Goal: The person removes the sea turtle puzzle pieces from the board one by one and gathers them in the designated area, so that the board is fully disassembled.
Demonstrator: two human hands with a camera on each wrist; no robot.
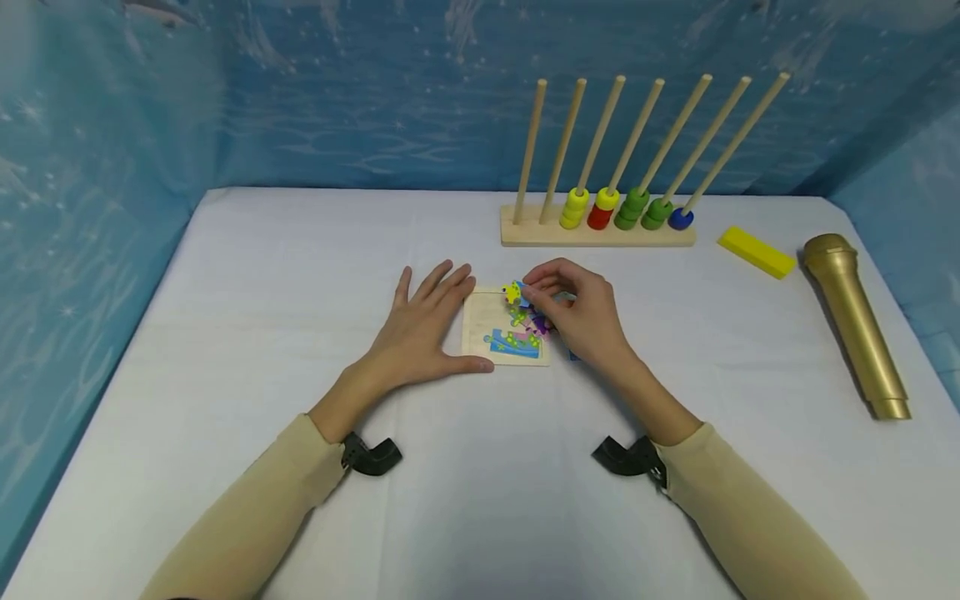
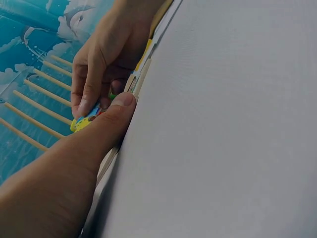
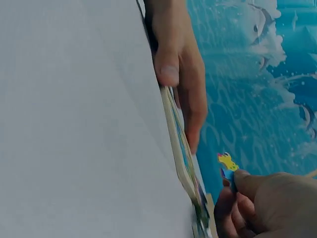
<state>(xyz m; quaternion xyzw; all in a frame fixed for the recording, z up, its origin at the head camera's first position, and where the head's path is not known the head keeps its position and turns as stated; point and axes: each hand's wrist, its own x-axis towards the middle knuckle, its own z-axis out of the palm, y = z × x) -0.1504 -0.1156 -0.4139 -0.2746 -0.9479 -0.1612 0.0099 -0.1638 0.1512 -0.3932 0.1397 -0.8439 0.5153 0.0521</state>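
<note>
A small wooden puzzle board point(image 1: 482, 312) lies on the white table, with several colourful pieces point(image 1: 513, 344) in its lower and right parts. My left hand point(image 1: 420, 329) rests at the board's left side, fingers spread, the thumb along the near edge. Between thumb and fingertips, my right hand point(image 1: 585, 312) pinches a yellow-and-blue puzzle piece point(image 1: 513, 292) over the upper right of the board. In the right wrist view that piece point(image 3: 228, 161) is raised off the board. A dark blue bit point(image 1: 573, 356), perhaps another piece, shows beneath my right hand, mostly hidden.
Behind the board stands a wooden peg rack point(image 1: 600, 237) with tall rods and coloured beads. To its right lie a yellow block point(image 1: 757, 252) and a gold microphone point(image 1: 857, 325). A blue sea-patterned cloth point(image 1: 337, 100) hangs beyond the table's far edge.
</note>
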